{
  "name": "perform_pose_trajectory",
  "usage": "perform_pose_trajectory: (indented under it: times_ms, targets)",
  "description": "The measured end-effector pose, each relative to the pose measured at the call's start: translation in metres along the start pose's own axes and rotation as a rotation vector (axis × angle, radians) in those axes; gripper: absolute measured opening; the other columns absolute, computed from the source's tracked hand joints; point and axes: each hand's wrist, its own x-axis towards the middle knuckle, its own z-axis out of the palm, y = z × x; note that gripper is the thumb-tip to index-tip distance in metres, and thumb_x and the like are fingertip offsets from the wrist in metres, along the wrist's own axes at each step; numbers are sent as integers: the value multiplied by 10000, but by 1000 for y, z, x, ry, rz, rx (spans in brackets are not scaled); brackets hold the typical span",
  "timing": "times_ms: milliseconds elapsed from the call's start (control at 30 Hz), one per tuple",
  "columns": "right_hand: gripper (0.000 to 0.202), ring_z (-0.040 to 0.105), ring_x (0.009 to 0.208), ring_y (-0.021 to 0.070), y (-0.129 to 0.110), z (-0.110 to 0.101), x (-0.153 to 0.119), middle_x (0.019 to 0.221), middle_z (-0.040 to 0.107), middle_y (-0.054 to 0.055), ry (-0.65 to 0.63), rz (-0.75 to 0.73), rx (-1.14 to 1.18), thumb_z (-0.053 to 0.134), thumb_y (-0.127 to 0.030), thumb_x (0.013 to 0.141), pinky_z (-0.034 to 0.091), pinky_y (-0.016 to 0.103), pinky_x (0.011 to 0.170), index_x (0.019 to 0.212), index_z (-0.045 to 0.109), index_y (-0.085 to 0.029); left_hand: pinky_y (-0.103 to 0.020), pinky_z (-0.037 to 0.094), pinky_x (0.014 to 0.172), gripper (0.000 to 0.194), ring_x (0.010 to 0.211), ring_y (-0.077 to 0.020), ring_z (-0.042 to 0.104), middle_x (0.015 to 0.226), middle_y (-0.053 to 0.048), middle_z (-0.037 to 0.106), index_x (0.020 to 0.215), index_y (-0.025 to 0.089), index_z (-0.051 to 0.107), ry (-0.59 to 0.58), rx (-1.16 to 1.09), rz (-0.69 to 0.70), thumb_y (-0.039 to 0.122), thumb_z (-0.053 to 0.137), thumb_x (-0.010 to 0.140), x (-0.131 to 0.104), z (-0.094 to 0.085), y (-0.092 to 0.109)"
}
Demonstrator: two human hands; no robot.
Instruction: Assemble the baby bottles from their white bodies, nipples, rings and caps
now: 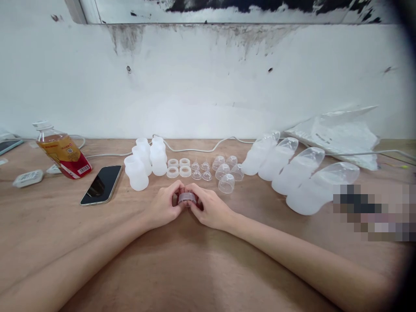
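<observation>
Holding 1 translucent ring [187, 197] between 2 hands [165, 205] [212, 208], both curled narrowly around its sides

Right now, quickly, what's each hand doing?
Left hand: closed, holding one side of a translucent ring.
Right hand: closed, holding the other side of the same ring.

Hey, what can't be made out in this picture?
All in the head view:
Sides of the ring-shaped piece: covered by the left hand and right hand.
Contents of the pixelated patch at right: blurred into blocks.
Rest of the device at far left: cut off by the edge.
Fine print on the bottle: too small.
</observation>
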Motion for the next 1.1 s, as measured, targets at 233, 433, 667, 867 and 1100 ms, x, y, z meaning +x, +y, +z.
perform_pose_trajectory:
  times_ms: [233, 433, 667, 867, 1100]
  targets:
    - [280, 512, 633, 125, -1, 5, 0, 810, 551, 27, 43, -1, -25, 401, -55, 720, 373, 214, 557, 968, 359, -179, -200, 279, 492, 131, 514, -74, 388, 597, 72, 441, 696, 186, 418, -16, -62, -8, 118, 530, 701, 1, 1, 0]
    - [271, 524, 620, 142, 8, -2, -6, 795, 549, 44, 42, -109, -68, 351, -71, 746, 370, 231, 543, 993, 315, -174, -228, 434, 664, 300, 813, -134, 548, 911, -9, 544, 930, 208, 365, -188, -297, -36, 333, 567, 747, -1, -10, -7]
    - [295, 553, 668, 156, 10, -1, -8, 832, 580, 67, 12, -192, -79, 332, -57, 732, 395, 241, 562, 1000, 314, -179, -210, 365, 601, 219, 668, -113, 479, 738, 14, 536, 799, 160, 512, -212, -246, -51, 380, 502, 800, 0, -11, -4]
    - [302, 554, 657, 150, 8, 0, -8, 822, 585, 59, -18, -192, -68, 352, -57, 739, 402, 239, 558, 1017, 325, -172, -209, 268, 525, 312, 553, -85, 353, 575, 50, 405, 607, 150, 457, -202, -177, -4, 341, 415, 851, -3, -13, 1]
    - [265, 533, 656, 114, 13, -6, -6, 851, 582, 43, -28, -294, 36, 392, -107, 811, 415, 216, 591, 1065, 401, -182, -212, 295, 550, 333, 582, -97, 379, 584, 41, 405, 601, 154, 438, -132, -241, -23, 372, 394, 849, -1, -13, -2]
